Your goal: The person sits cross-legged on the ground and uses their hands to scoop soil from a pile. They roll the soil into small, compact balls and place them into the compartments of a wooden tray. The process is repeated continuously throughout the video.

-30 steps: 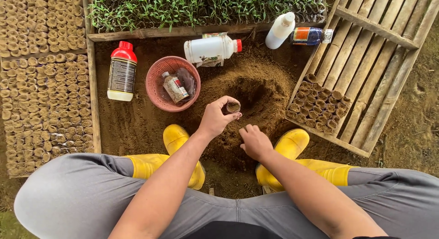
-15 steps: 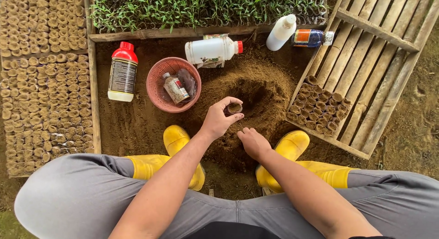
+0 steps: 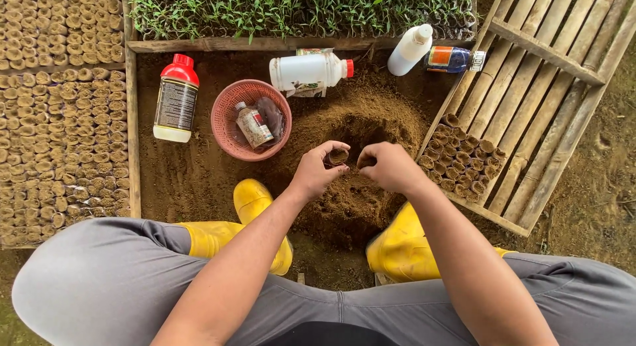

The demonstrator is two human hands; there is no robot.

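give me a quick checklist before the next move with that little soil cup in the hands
1. Cup held: ok. The left hand pinches the small soil cup between thumb and fingers.
2. Right hand placed: ok. The right hand is beside the cup, fingers curled; what it holds, cannot tell.
3. Cup fill: cannot tell. Dark soil shows at the opening, but its level is unclear.
4. Soil supply: ok. The loose soil mound lies right under the hands.
5. Space in tray: ok. The bamboo tray has filled cups only in its near corner.
6. Clutter: ok. The pink basket sits apart from the hands.
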